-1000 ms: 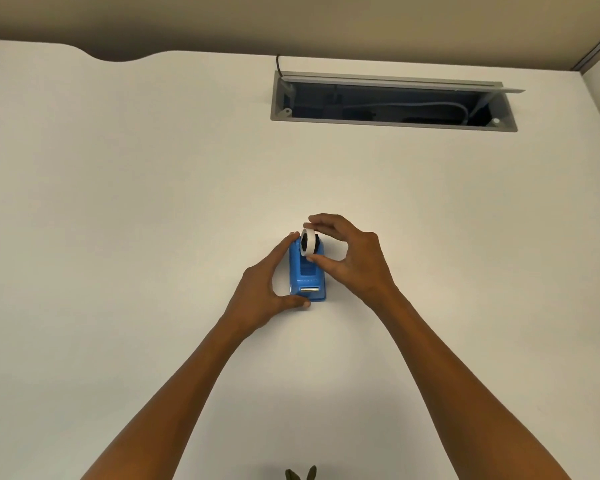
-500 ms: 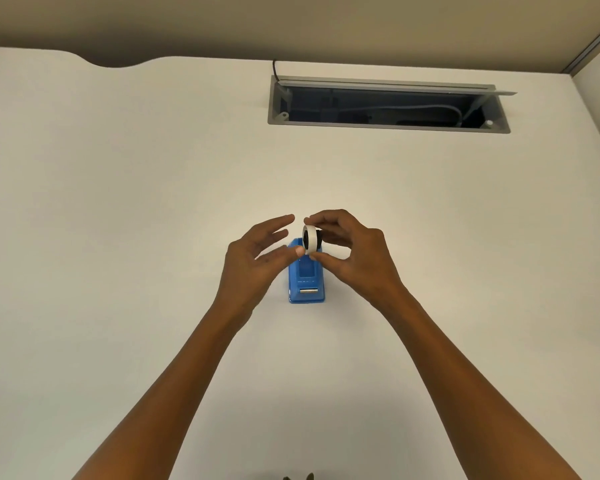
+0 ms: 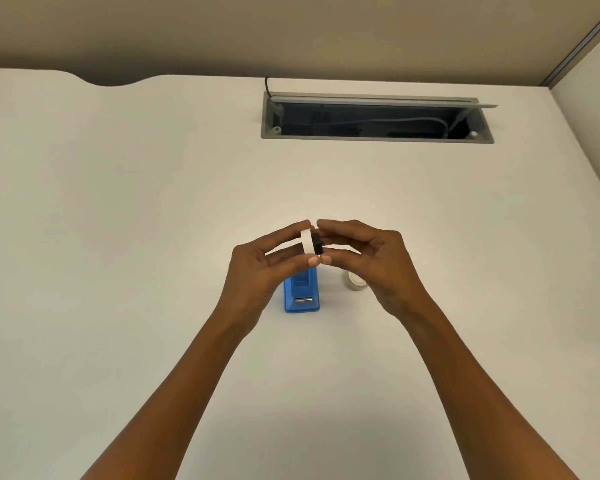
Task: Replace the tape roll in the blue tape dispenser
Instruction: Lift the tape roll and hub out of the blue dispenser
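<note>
The blue tape dispenser [image 3: 302,294] stands on the white desk, its roll slot empty, partly hidden behind my left hand. Above it both hands hold a white tape roll [image 3: 306,241] with a black hub [image 3: 317,244] sticking out of its right side. My left hand [image 3: 260,268] pinches the white roll between thumb and fingers. My right hand [image 3: 371,258] grips the black hub with its fingertips. A second white tape roll [image 3: 354,281] lies flat on the desk right of the dispenser, half hidden under my right hand.
A grey cable tray [image 3: 376,138] with its lid raised is sunk into the white desk [image 3: 118,237] at the back, cables inside. The desk's far edge has a curved notch at the left. A partition wall rises at the far right.
The roll with its hub came up out of the dispenser. My left hand left the dispenser's side and took hold of the roll. A second roll is now visible on the desk.
</note>
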### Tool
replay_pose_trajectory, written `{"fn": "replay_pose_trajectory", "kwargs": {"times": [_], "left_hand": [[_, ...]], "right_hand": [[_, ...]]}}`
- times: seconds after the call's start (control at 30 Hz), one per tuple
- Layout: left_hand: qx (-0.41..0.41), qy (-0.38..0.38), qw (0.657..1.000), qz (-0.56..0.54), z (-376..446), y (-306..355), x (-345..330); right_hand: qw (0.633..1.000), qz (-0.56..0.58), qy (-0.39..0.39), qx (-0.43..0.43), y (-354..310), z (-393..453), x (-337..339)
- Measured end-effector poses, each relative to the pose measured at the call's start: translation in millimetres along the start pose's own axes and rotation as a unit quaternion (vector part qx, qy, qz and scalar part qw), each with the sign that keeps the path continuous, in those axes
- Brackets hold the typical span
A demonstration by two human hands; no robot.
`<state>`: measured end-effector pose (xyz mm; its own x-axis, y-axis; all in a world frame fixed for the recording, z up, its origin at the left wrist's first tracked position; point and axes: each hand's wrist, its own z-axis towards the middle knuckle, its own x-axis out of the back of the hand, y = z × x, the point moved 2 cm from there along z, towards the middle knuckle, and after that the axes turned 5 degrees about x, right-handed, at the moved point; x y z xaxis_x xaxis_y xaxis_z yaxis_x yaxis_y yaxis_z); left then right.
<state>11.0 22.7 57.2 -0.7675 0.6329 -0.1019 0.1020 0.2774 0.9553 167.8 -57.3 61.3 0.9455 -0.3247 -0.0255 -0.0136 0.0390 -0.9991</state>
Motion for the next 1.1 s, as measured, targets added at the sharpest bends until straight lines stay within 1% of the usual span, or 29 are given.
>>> {"fn": "replay_pose_trajectory", "kwargs": {"times": [0.37,0.63,0.77,0.83,0.87,0.93,1.0,1.1], "left_hand": [[-0.003,-0.012,1.0,0.016,6,9,-1],[-0.004,-0.026,0.999,0.022,13,14,3],[0.017,-0.044,0.999,0.018,18,14,4],[0.039,-0.037,0.998,-0.008,21,13,8],[0.045,-0.024,0.999,-0.003,23,12,12],[0.035,0.008,0.997,0.063,29,11,21],[0.01,0.031,0.99,0.138,40,9,27],[-0.008,0.075,0.974,0.214,66,1,29]], "right_hand": [[0.998,-0.057,0.036,0.015,2,0,-7],[0.996,-0.055,0.057,0.034,1,0,-10],[0.996,-0.056,0.058,0.049,-4,0,-10],[0.994,-0.047,0.086,0.05,-5,0,-5],[0.992,-0.037,0.108,0.044,-4,0,-1],[0.99,-0.017,0.14,0.022,-1,2,8],[0.991,-0.016,0.134,0.0,3,1,10],[0.993,-0.033,0.114,-0.019,7,-1,4]]}}
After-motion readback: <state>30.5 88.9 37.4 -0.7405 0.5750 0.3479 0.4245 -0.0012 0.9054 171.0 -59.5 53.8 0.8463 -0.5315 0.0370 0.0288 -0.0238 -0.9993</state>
